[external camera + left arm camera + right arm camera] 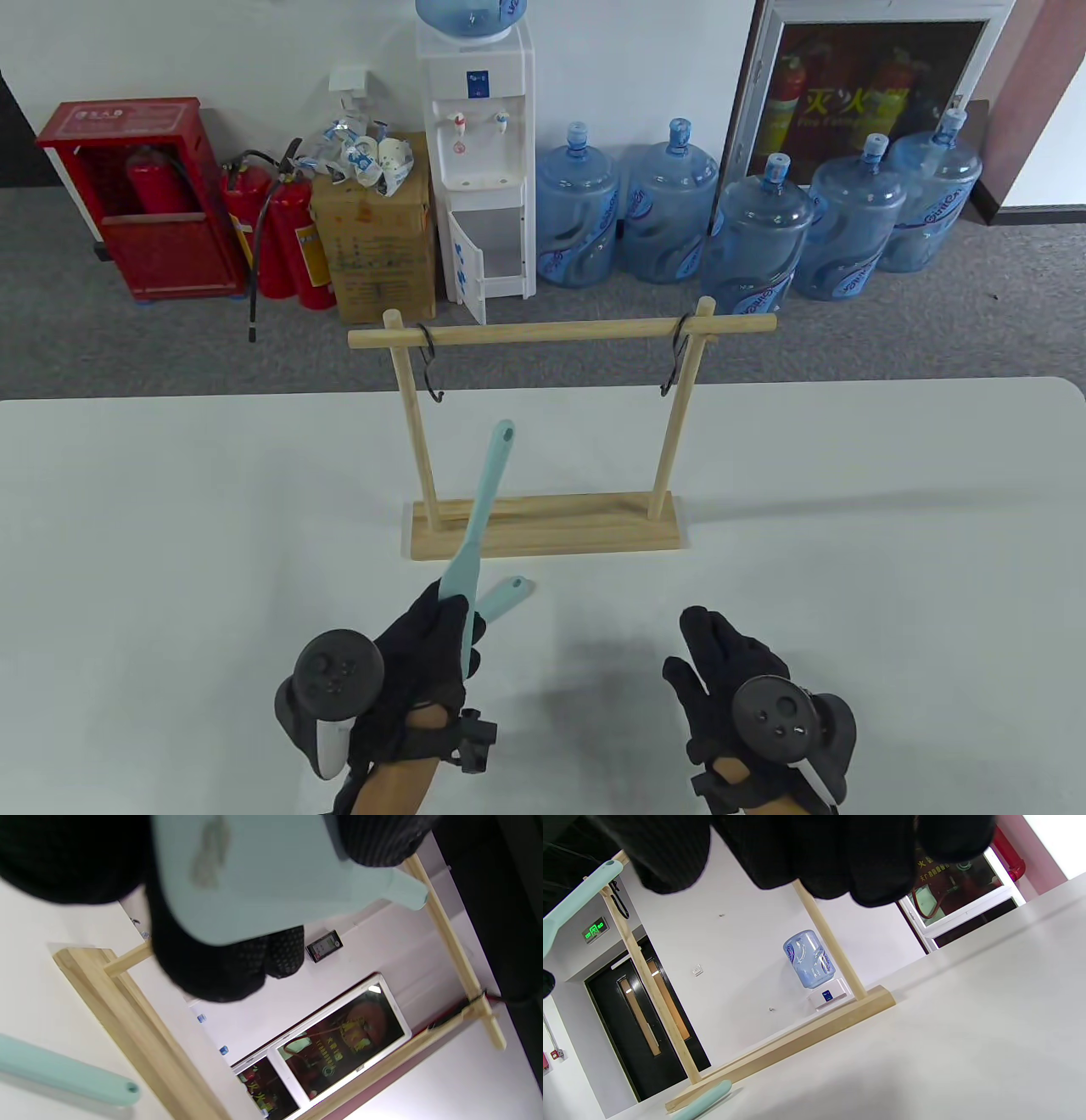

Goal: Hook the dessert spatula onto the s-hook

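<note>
The left hand (420, 671) is gripping a mint dessert spatula (484, 509) by its blade end, fingers wrapped around it, handle tip pointing toward the left s-hook (430, 361); the right hand (730, 671) is hovering above the worktop (848, 509), its fingers loosely together, holding nothing

tabletop (848, 526): white, matte | rack (543, 533): wooden base flat on it, centre-back, two posts upright | second spatula (506, 593): mint, flat just in front of rack base, left of centre
</note>
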Action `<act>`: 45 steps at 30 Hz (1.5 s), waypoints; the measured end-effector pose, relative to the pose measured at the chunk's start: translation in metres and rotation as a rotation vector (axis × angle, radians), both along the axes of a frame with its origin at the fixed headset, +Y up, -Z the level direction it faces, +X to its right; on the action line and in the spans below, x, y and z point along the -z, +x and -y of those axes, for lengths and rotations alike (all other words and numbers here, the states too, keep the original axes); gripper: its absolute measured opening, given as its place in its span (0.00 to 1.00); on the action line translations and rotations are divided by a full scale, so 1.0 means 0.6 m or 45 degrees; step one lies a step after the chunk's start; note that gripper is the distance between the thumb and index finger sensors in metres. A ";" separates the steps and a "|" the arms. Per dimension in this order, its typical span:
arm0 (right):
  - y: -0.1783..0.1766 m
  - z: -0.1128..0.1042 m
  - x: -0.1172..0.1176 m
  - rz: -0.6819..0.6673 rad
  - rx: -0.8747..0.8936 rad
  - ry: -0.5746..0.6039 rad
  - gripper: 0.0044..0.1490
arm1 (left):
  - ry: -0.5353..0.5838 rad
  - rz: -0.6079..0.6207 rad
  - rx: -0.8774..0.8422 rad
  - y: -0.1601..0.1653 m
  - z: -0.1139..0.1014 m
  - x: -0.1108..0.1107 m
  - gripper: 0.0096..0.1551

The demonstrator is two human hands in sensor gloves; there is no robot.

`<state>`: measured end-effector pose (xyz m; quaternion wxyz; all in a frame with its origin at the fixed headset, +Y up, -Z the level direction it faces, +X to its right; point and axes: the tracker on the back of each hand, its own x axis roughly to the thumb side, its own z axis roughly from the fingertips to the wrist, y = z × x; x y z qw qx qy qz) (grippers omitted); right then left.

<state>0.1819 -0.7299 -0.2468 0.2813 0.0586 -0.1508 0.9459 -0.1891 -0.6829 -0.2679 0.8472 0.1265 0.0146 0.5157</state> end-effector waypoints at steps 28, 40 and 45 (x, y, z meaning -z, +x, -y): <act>0.008 0.000 0.003 0.008 0.016 -0.041 0.42 | -0.204 -0.035 -0.450 -0.027 0.001 0.028 0.36; 0.008 0.002 0.003 0.002 0.019 -0.057 0.42 | -0.606 0.126 -0.453 -0.040 0.058 0.083 0.38; 0.013 0.005 0.006 0.005 0.030 -0.073 0.42 | -0.706 0.128 -0.442 -0.039 0.084 0.113 0.40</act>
